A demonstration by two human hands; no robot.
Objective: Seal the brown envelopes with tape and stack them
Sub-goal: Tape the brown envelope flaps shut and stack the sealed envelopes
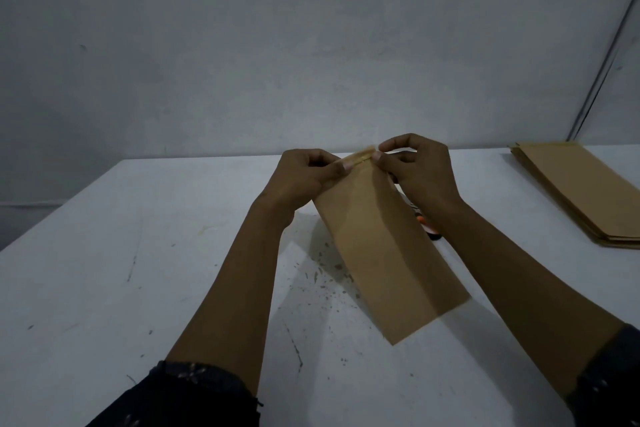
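Both sets of fingertips (346,166) pinch the folded top flap of the brown envelope (388,253): I read the left hand (304,180) and right hand (420,173) as grasping it at opposite corners, with the envelope tilted, lower end near the table (104,270). I judge the step as sealing the flap; whether tape is on I cannot tell. Next, press along the fold, then carry it right to the envelope stack (581,194), well apart. An orange-and-black tool (427,224) lies under the right wrist. Open room lies left.
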